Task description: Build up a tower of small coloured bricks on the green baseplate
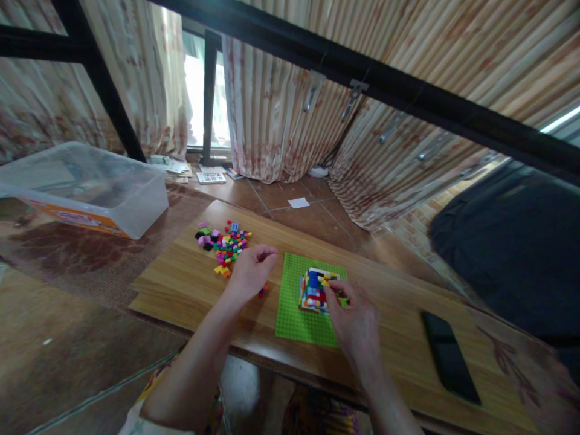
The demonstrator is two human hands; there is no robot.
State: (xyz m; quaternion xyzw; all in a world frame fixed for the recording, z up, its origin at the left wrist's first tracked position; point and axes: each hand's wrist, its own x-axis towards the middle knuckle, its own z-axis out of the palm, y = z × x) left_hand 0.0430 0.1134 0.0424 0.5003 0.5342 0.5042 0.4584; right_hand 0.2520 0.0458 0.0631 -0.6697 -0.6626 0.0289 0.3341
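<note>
A green baseplate (294, 314) lies on a low wooden board (190, 284). On it stands a small multicoloured brick build (313, 289). My right hand (353, 320) rests on the plate's right side, fingers pinched at the top right of the build; what they pinch is too small to name. My left hand (251, 272) hovers curled over the board left of the plate, fingers closed, with a couple of loose bricks (263, 292) under it. A pile of loose coloured bricks (224, 243) lies further left.
A clear plastic storage bin (86, 190) sits at the left on the floor mat. A black phone (449, 356) lies on the board at the right. Curtains, black metal bars, papers and a dark bag (516, 241) surround the area.
</note>
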